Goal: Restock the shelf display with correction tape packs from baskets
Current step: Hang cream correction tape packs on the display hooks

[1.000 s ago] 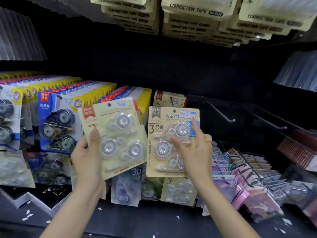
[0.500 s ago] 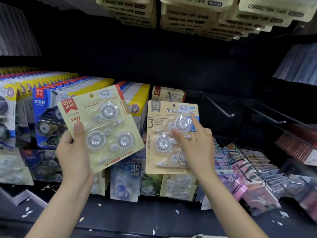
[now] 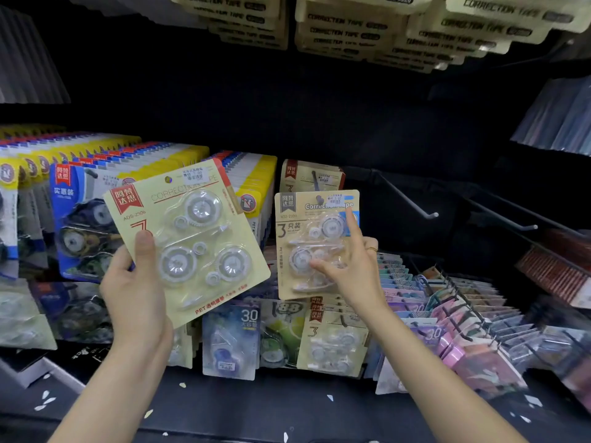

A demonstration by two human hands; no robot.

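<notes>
Since half a second ago the left hand (image 3: 134, 295) has carried its correction tape pack (image 3: 188, 238) a little further left and tilted it more, top edge leaning right, so a wider gap shows between it and the second pack (image 3: 315, 244). The right hand (image 3: 351, 266) has kept its place on that second pack.

The left pack is a pale yellow card with a red ribbon label in its upper corner, faint grey "CORRECTION TAPE" lettering, a small white price sticker near the round hang hole, and a clear blister holding three transparent round dispensers. The left thumb presses on the card's front beside the red numeral while the fingers curl behind, so the hand grips the pack by its lower left edge.

The second pack is a similar cream card hanging upright, with a grey ribbon label, a blue band at its top right and a "3" printed on its left side. It sits just right of the tilted pack, in front of a stack of alike packs (image 3: 311, 175) on the same peg. The right hand's fingers lie spread and fairly straight over its blister, index finger pointing up toward the blue band; it touches the pack rather than clasping it.

Right of the second pack, bare metal hooks (image 3: 406, 199) jut out from the dark back panel.
</notes>
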